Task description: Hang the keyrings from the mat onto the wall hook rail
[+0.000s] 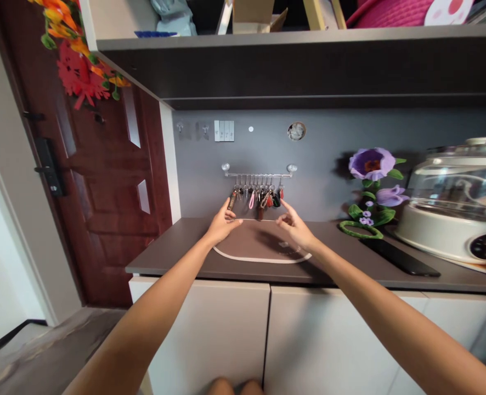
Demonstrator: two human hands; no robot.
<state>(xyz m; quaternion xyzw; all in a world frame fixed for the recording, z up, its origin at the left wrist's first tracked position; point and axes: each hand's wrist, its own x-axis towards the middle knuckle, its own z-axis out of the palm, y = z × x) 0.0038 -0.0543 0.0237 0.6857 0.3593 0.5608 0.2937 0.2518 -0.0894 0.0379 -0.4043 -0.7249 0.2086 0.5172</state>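
A metal rail (259, 175) with hooks is fixed to the grey wall, and several bunches of keys (246, 191) hang from it. My left hand (221, 225) is at the rail's left end, thumb and fingers apart. Its index fingertip is by a dark patterned key fob (232, 201); whether they touch I cannot tell. On the other side, my right hand (298, 227) points its index finger up close to a red key tag (282, 194), the other fingers loosely bent. Between the hands hang a pink strap (252, 199) and a brown fob (261, 213).
Beneath the hands a brown mat (247, 241) lies on the dark countertop (173, 247). To the right are purple fabric flowers (372, 164), a black phone (399, 257) and a white appliance with a clear top (444, 225). A shelf (267, 71) overhangs the counter; a red-brown door (111, 219) stands left.
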